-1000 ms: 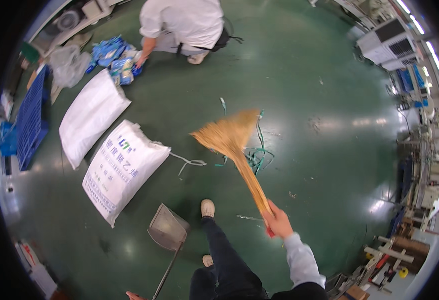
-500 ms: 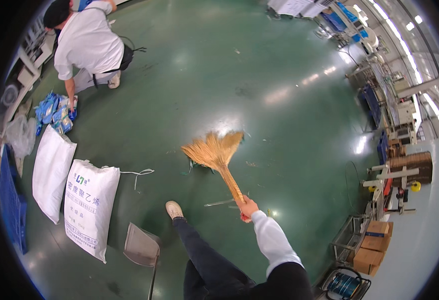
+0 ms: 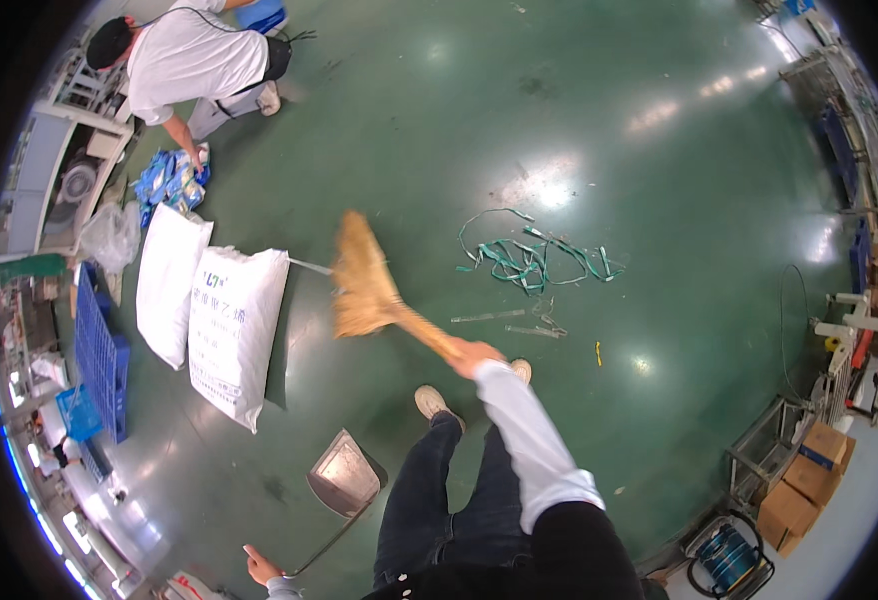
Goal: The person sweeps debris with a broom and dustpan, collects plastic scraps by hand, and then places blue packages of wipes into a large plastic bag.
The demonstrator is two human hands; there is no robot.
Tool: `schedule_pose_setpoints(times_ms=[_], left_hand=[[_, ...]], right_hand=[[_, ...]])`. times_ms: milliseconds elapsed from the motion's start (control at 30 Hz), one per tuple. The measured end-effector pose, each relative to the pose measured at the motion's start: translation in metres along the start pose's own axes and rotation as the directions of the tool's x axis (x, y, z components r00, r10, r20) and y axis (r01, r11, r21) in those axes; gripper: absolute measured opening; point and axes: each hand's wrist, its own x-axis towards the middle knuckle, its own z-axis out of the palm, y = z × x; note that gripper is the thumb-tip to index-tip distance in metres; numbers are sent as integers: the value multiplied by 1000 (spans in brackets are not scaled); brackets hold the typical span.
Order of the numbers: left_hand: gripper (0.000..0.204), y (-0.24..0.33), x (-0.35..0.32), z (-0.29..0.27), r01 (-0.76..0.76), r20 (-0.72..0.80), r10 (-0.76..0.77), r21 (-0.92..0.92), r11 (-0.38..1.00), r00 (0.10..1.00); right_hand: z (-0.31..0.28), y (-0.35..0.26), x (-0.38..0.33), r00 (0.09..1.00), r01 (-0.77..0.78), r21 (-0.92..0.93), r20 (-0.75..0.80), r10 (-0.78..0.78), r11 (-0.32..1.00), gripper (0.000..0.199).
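My right hand (image 3: 474, 356) is closed around the handle of a straw broom (image 3: 371, 285), whose blurred bristles fan out just right of the white sacks. Low on the left, my left hand (image 3: 262, 566) is at the handle of a metal dustpan (image 3: 347, 474); its thumb points up, and the grip is partly hidden. A loose tangle of green strapping (image 3: 529, 262) lies on the floor right of the broom. Nearer me are clear strips (image 3: 489, 316) and a small yellow scrap (image 3: 599, 353).
Two full white sacks, a plain one (image 3: 171, 285) and a printed one (image 3: 237, 330), lie at left beside a blue pallet (image 3: 104, 350). A crouching co-worker (image 3: 199, 60) touches blue packaging (image 3: 174, 185). Cardboard boxes (image 3: 804, 490) and a hose reel (image 3: 729, 560) stand at right.
The broom has swung left, away from the green strapping, which now shows in full. My left hand has come into view by the dustpan handle. The whole view has shifted.
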Motion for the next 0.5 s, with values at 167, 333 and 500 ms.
schedule_pose_setpoints(times_ms=[167,333,500], left_hand=[[73,7,-52,-33,95,-147,-73,149,984,986],[77,56,-70,-25,261,-112,-260,-5,965,959],[78,131,-86,-11,335,-95,-344,-96,937,934]], right_hand=[[-82,167,-152,934,-354,-140,-108,341,925,53],[-137,170,-279,955,-290,-191,-127,269,938,63],[-153,199,-241,990,-109,-348,42,132,931,58]])
